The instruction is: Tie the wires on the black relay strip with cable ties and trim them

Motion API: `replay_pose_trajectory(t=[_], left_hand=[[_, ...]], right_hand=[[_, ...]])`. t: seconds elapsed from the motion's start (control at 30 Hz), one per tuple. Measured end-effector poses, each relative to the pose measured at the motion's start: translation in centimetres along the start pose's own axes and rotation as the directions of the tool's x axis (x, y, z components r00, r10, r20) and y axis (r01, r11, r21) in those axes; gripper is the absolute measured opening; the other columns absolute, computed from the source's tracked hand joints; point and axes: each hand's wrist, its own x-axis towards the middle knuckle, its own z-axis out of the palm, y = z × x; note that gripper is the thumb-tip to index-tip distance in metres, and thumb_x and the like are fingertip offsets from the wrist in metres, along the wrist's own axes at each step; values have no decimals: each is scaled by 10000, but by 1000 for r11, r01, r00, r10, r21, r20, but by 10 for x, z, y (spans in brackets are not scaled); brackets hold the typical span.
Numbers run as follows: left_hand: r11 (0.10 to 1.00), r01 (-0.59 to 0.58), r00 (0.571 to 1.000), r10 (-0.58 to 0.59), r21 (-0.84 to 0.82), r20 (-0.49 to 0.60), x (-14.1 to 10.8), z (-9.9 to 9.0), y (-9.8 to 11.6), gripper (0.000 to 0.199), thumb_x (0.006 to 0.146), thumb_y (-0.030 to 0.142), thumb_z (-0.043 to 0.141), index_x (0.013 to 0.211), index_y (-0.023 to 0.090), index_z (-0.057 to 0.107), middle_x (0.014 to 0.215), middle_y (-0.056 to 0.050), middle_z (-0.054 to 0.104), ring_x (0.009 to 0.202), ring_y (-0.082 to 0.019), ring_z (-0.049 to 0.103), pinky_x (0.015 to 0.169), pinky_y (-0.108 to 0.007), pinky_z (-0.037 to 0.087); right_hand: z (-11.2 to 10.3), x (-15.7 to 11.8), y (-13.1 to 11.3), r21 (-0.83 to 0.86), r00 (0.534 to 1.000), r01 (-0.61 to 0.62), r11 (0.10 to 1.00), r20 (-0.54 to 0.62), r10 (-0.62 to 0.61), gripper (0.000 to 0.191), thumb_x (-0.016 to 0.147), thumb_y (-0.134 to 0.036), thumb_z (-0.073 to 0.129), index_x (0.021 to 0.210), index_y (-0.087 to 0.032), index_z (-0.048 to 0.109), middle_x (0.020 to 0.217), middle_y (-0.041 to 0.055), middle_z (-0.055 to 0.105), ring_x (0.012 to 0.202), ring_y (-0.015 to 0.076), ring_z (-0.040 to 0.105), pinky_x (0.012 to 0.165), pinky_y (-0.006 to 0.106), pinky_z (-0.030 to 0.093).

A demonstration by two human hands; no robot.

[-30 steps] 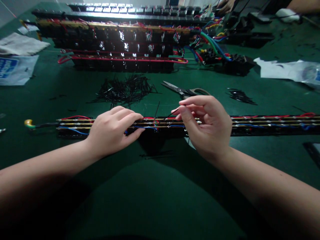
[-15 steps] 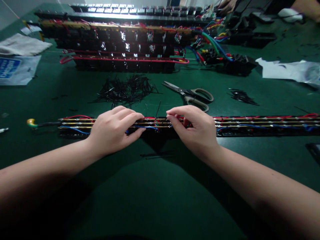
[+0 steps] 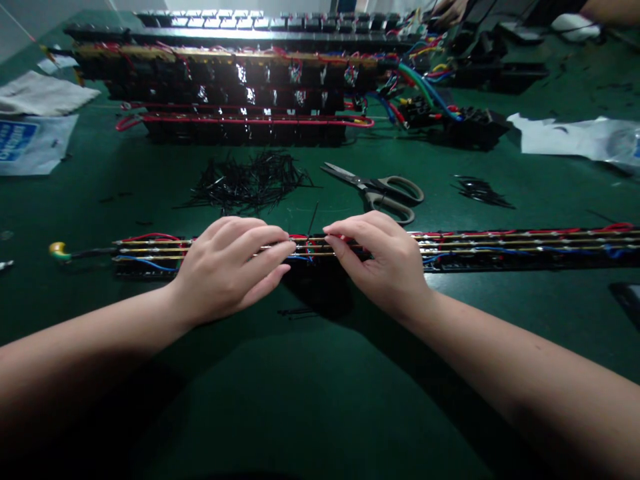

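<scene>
A long black strip [image 3: 500, 260] with brass-coloured rails and red and blue wires lies across the table before me. My left hand [image 3: 233, 267] is curved over its left part, fingers on the rails and thumb along the near side. Thumb and forefinger of my right hand [image 3: 383, 257] are pinched together just above the rails; whatever is between the tips is too small to make out. Between the hands a thin black cable tie [image 3: 313, 217] sticks up from the strip's far side. A few black ties [image 3: 297, 313] lie on the near side.
Beyond the strip are a pile of black cable ties [image 3: 250, 180], scissors [image 3: 373, 187] and a smaller bunch of ties [image 3: 483, 191]. Large wired black assemblies [image 3: 225, 73] stand at the back. Plastic bags [image 3: 37, 143] lie left and right. Another person's hand [image 3: 450, 10] shows far right.
My left forefinger has moved down onto the rails, nearer the thumb. My right hand has shifted slightly left, still pinched. The whole view has moved a little.
</scene>
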Motion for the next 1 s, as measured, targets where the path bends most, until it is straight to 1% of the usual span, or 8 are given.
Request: replay_pose_trajectory(t=[0.07, 0.1, 0.17, 0.27, 0.4, 0.57, 0.77, 1.0], left_hand=[[991, -128, 992, 128, -44, -10, 0, -1, 0, 303, 875, 222, 687, 1165, 170, 620, 1084, -61, 705, 985, -210, 638, 881, -367, 530], [983, -172, 985, 173, -58, 3, -1, 0, 0, 292, 880, 214, 680, 1165, 175, 625, 1071, -50, 709, 984, -198, 639, 893, -360, 528], [976, -212, 976, 214, -58, 45, -1, 0, 1, 277, 903, 212, 650, 1179, 197, 634, 1072, -32, 713, 998, -186, 641, 922, -362, 523], [978, -207, 975, 208, -21, 77, -1, 1, 1, 256, 926, 209, 616, 1181, 218, 644, 1085, -19, 717, 1016, -178, 638, 947, -366, 516], [981, -194, 979, 193, 9, 70, 0, 2, 3, 240, 921, 214, 622, 1157, 188, 657, 1108, -37, 709, 1028, -197, 630, 947, -387, 521], [988, -157, 982, 157, -6, 104, 0, 3, 3, 212, 940, 222, 588, 1135, 231, 672, 1136, -47, 689, 1048, -199, 615, 956, -391, 517], [988, -151, 983, 154, -37, 97, -3, 6, 2, 282, 941, 206, 576, 1204, 270, 655, 1143, -40, 672, 1052, -204, 605, 950, -397, 512], [987, -156, 984, 159, -50, 82, -2, 6, 3, 249, 935, 198, 592, 1169, 243, 666, 1145, -50, 673, 1047, -207, 596, 950, -399, 502]], right_hand=[[0, 0, 0, -1, 1000, 4, 1000, 0, -4, 90, 930, -194, 623, 958, -209, 707, 941, 50, 769, 853, 184, 687, 787, 328, 542], [0, 0, 0, -2, 1000, 8, 1000, 0, -8, 88, 930, -193, 622, 958, -208, 705, 939, 50, 768, 853, 184, 686, 788, 327, 540], [0, 0, 0, -4, 1000, 11, 1000, 0, -11, 85, 930, -190, 622, 957, -205, 701, 936, 52, 767, 848, 184, 684, 790, 328, 539], [1, 0, 1, -10, 1000, 18, 1000, 0, -18, 75, 926, -182, 625, 952, -195, 695, 924, 55, 766, 837, 185, 678, 789, 328, 536], [0, 0, 1, -11, 1000, 22, 1000, 1, -22, 69, 925, -179, 625, 949, -197, 687, 924, 49, 762, 838, 183, 675, 789, 323, 531], [0, 0, 0, -4, 1000, 17, 1000, 11, -17, 81, 930, -187, 613, 946, -216, 686, 928, 41, 762, 839, 186, 675, 783, 331, 528], [0, 1, 0, -17, 999, 46, 999, 9, -46, 73, 926, -181, 620, 930, -203, 689, 902, 40, 763, 801, 185, 661, 772, 335, 524], [-1, 0, -2, -2, 995, 79, 997, 65, -79, 104, 939, -205, 603, 952, -208, 705, 905, 53, 760, 796, 186, 656, 760, 343, 531]])
